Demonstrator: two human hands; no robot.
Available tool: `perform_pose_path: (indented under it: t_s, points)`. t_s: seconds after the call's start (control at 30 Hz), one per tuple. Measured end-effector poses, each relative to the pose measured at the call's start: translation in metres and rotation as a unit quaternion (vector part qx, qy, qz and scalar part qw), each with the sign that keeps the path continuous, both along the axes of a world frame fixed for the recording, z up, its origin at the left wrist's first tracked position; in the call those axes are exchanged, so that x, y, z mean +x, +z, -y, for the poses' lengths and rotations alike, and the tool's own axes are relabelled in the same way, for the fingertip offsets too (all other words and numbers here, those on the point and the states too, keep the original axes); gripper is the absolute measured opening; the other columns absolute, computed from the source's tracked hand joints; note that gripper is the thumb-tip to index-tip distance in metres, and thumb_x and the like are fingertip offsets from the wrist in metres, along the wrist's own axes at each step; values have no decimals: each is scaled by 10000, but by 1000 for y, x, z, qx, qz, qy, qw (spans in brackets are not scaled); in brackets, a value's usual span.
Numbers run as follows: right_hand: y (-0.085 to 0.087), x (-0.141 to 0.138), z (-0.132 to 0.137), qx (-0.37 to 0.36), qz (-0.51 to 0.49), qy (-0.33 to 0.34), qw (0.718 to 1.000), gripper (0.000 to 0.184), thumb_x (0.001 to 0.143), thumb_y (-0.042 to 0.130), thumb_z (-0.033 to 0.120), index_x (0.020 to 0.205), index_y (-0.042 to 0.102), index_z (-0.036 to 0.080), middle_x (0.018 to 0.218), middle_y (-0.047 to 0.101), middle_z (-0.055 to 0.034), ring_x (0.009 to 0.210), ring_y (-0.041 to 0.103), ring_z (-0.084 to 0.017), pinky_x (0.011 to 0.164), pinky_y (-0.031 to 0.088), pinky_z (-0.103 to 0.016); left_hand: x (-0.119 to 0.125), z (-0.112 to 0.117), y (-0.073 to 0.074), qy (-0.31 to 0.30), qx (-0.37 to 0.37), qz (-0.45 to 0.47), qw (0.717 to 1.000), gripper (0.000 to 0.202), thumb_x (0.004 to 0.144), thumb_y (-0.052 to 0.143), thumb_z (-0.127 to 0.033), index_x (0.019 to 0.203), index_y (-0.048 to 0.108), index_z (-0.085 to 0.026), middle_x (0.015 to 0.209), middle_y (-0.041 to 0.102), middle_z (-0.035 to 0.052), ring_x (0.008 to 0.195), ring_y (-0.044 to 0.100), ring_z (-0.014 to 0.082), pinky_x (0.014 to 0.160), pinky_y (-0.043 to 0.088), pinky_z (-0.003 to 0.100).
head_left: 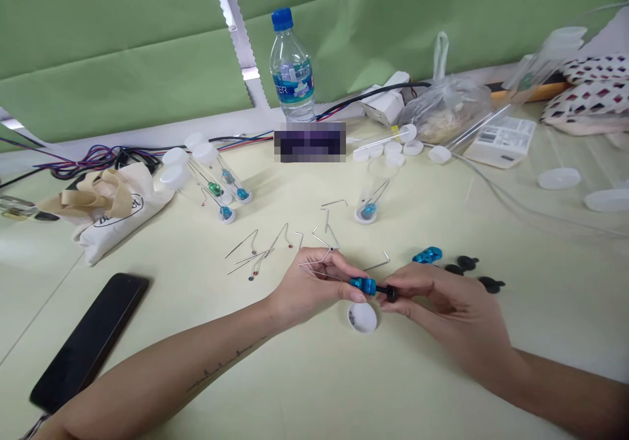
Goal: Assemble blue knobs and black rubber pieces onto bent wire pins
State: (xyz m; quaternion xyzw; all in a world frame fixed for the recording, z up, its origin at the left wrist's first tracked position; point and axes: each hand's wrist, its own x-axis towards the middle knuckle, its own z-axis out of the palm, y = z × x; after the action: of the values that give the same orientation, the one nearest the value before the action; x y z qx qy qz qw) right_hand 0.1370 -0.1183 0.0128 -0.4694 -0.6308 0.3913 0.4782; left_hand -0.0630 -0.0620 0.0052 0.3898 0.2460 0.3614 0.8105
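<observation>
Just beyond the white cap [367, 319], the person's right hand [452, 315] and left hand [314, 289] face each other, so that what they hold can meet end to end. The left thumb and fingers are closed on a blue metal piece [363, 286], probably to keep it steady; a bent wire [334, 276] runs back from it across that hand. The right thumb and forefinger pinch a black piece [392, 293], its stem pointing at the blue end. The white cap's shallow wall probably keeps the tiny grey bits [352, 320] in it from straying.

A phone [91, 342] lies well left of the white cap, partly behind the forearm; beyond the phone sits a cloth pouch [118, 207]. A water bottle [293, 83] stands far beyond the cap. Nearer, straight beyond it, one clear tube [377, 175] stands upright. Loose bent wires [265, 253] lie left and beyond the cap, some reaching the left hand and partly hidden by it. To its right, beyond the right hand, spare black pieces [466, 262] lie beside spare blue pieces [427, 255], close enough to be brushed.
</observation>
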Motion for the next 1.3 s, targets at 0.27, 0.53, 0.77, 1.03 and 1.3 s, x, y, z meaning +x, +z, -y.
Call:
perform_pose_path:
  t_s: [0.27, 0.53, 0.77, 1.03, 1.3]
  points:
    - [1, 0, 1, -55, 33, -14, 998, 112, 744, 772, 368, 787, 715, 281, 733, 731, -3, 638, 665, -189, 576, 544, -314, -2, 1, 0, 2, 8, -12, 1000, 217, 619, 810, 1, 776, 732, -126, 818, 766, 37, 731, 726, 144, 717, 598, 259]
    - [3, 2, -2, -202, -3, 17, 979, 174, 767, 727, 380, 714, 683, 220, 604, 675, 4, 559, 622, -146, 559, 544, -263, -2, 0, -1, -1, 21, -25, 999, 231, 616, 813, -2, 776, 738, -151, 827, 767, 22, 740, 721, 126, 731, 588, 245]
    - [-1, 3, -2, -215, -7, 74, 974, 439, 903, 530, 501, 602, 606, 190, 527, 625, -9, 448, 565, -103, 449, 475, -215, -2, 3, 2, -10, 17, -46, 999, 220, 605, 824, -13, 757, 739, -148, 806, 763, 20, 758, 724, 130, 733, 585, 237]
    - [-2, 4, -2, -176, -44, 69, 981, 451, 961, 393, 534, 842, 660, 190, 637, 661, -36, 531, 607, -129, 503, 513, -248, 0, -2, -1, 44, -20, -23, 999, 194, 630, 823, -48, 767, 723, -142, 766, 758, 26, 726, 721, 141, 764, 565, 282]
    - [5, 2, -4, -135, 35, 37, 990, 221, 882, 617, 408, 1024, 649, 242, 759, 688, -19, 674, 648, -156, 616, 552, -288, 1, -1, 4, 52, -31, -28, 998, 169, 633, 818, -53, 744, 719, -133, 759, 756, 30, 695, 708, 127, 726, 552, 256]
